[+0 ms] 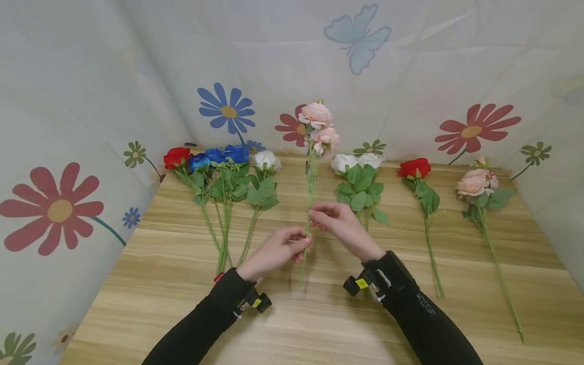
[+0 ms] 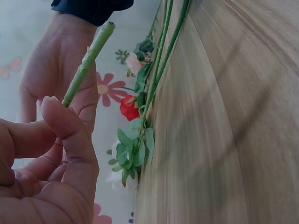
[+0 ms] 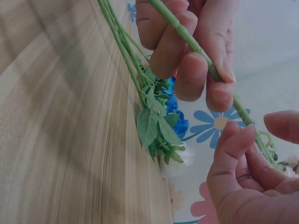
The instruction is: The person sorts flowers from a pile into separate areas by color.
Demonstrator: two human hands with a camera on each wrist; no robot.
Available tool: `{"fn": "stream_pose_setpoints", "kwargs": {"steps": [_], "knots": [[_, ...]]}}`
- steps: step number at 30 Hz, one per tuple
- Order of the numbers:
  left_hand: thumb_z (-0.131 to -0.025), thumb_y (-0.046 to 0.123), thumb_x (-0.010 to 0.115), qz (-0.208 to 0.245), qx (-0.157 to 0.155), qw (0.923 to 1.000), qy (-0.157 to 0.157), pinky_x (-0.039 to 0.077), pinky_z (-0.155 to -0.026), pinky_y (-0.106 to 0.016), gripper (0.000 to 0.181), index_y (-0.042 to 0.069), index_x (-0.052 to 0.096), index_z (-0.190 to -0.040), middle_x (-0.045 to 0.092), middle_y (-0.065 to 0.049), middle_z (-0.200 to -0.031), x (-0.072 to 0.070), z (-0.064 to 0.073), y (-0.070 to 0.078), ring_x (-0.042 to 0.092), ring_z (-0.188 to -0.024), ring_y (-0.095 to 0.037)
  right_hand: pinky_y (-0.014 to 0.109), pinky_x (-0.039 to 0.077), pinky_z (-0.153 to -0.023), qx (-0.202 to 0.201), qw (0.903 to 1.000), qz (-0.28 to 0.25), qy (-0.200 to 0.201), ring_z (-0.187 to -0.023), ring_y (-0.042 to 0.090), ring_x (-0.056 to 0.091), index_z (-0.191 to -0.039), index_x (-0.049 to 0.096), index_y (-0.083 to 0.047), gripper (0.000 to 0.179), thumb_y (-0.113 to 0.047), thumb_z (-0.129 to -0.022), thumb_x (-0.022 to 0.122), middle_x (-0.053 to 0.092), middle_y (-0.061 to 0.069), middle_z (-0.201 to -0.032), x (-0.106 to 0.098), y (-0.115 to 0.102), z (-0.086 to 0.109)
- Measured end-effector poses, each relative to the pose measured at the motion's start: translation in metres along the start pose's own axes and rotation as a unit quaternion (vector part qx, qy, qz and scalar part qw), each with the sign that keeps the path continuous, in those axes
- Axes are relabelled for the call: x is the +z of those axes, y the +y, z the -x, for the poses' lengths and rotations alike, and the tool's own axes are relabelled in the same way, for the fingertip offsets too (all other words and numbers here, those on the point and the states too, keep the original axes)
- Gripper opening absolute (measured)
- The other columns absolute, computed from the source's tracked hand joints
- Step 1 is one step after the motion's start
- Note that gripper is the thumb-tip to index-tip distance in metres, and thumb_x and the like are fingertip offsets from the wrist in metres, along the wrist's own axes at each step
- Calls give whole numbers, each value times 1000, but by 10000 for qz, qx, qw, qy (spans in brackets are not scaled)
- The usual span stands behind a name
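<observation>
Upright above the table stands a pale pink artificial flower (image 1: 316, 115) with two blooms and a long green stem (image 3: 191, 41). My left hand (image 1: 279, 249) pinches its lower stem between thumb and fingers; in the left wrist view the cut end (image 2: 88, 63) sticks out past them. Slightly higher, my right hand (image 1: 343, 228) has its fingers curled at the stem. In the right wrist view, the right thumb (image 3: 282, 125) stands a little apart from the stem. White roses (image 1: 356, 162) with green leaves lie just beyond the right hand.
To the left lie a red rose (image 1: 177, 157), blue roses (image 1: 228, 153) and a white rose (image 1: 267, 160), stems toward me. A second red rose (image 1: 415, 168) and another pink flower (image 1: 475, 183) lie on the right. A flower-printed curtain (image 1: 283, 61) hangs behind the wooden table (image 1: 319, 324).
</observation>
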State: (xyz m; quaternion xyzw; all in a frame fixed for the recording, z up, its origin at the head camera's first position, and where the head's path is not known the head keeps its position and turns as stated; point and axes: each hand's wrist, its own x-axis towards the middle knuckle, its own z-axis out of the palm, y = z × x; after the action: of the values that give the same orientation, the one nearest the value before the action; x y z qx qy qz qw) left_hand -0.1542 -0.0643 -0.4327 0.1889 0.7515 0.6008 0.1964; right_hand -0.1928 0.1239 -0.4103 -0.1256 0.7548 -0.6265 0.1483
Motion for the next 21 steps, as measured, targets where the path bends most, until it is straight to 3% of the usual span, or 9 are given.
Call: {"fn": "stream_pose_setpoints", "kwargs": {"steps": [4,6,13,18,21], "knots": [[-100,10,47,116,39,9999,-67,48,-73,-57,21,-9,56,-97,56,-21,-80,5,3,16,55,-75,-44,41,49,-81,10,10000,-42,42,-89,26,58,-116,59,5,33,-19,-95,58,63,20,-99,0,0,0],[-100,10,47,108,42,9999,-95,48,-73,-58,23,-11,56,-99,56,-20,-80,6,2,16,55,-75,-44,38,50,-79,-7,10000,-30,75,-87,22,59,-114,59,6,29,-17,-94,58,63,19,-99,0,0,0],[-99,13,49,-50,-29,10000,-9,50,-73,-55,24,-10,58,-101,58,-11,-79,9,-7,-1,58,-70,-31,40,50,-80,-24,9999,-111,104,-87,24,59,-111,56,11,29,-13,-95,57,64,15,-100,0,3,0],[-99,20,51,-190,13,9998,72,51,-70,-50,27,-4,61,-102,60,-16,-80,9,-10,-10,59,-72,-35,39,51,-82,17,9993,-381,43,-85,17,59,-112,53,11,28,-11,-96,55,60,23,-103,-1,4,2],[-99,26,50,-538,121,9983,173,53,-68,-44,28,2,63,-106,63,-17,-87,7,-8,-12,61,-74,-34,41,51,-86,56,9985,-551,12,-87,15,60,-113,51,10,27,-11,-96,54,58,25,-105,-3,5,3]]}}
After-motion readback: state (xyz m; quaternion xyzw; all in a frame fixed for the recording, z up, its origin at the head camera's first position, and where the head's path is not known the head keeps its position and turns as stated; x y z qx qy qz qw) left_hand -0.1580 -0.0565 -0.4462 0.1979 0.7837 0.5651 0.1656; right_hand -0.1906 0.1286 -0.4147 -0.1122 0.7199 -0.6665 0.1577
